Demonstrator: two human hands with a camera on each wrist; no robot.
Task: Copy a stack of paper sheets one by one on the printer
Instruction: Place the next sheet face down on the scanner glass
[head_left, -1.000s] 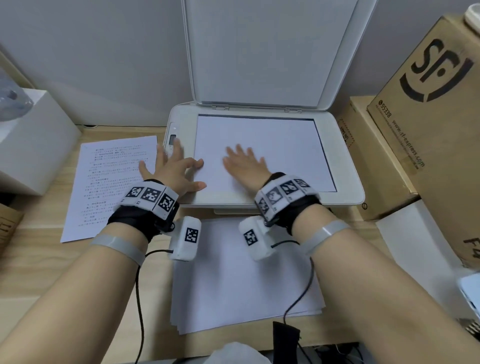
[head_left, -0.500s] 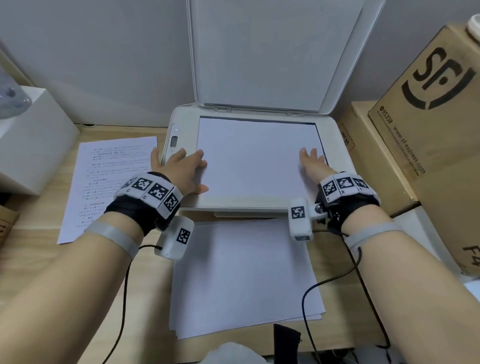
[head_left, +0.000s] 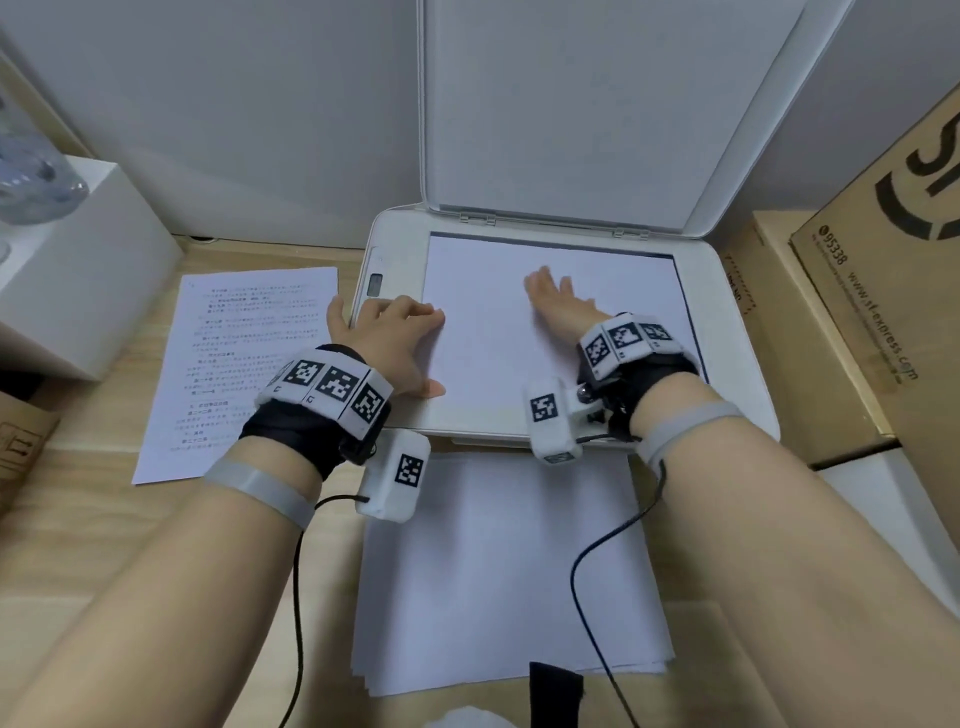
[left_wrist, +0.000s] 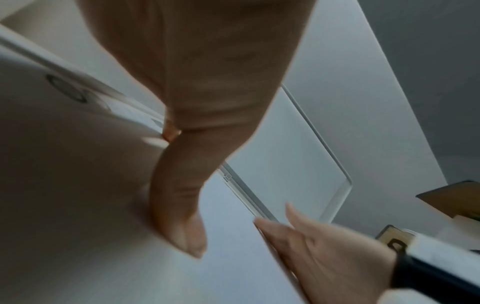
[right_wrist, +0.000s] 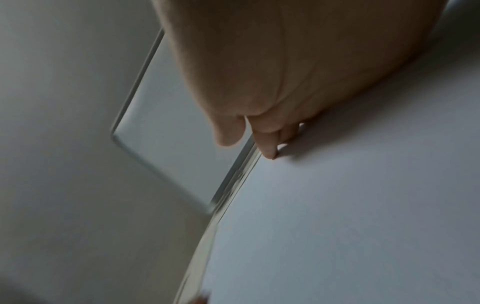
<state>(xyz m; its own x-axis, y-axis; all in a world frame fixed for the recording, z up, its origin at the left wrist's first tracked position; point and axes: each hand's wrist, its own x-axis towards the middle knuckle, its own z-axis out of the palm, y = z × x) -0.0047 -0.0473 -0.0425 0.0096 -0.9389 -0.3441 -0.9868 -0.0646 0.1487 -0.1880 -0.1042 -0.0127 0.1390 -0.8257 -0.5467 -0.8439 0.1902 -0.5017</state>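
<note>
While the pale wooden surface (head_left: 78, 519) against a grey wall carries the white flatbed printer (head_left: 737, 332) with its lid raised, a blank white paper sheet (head_left: 493, 332) lies on the printer's glass under the left hand (head_left: 395, 338) and right hand (head_left: 558, 301), fingers spread flat.

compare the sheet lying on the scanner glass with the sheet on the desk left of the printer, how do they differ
The sheet on the scanner glass shows a blank side; the sheet left of the printer shows lines of printed text. The first lies on the printer under its raised lid, the second on the wooden desk. Left hand and right hand rest on the first; nothing touches the second. Both are white and flat.
</note>
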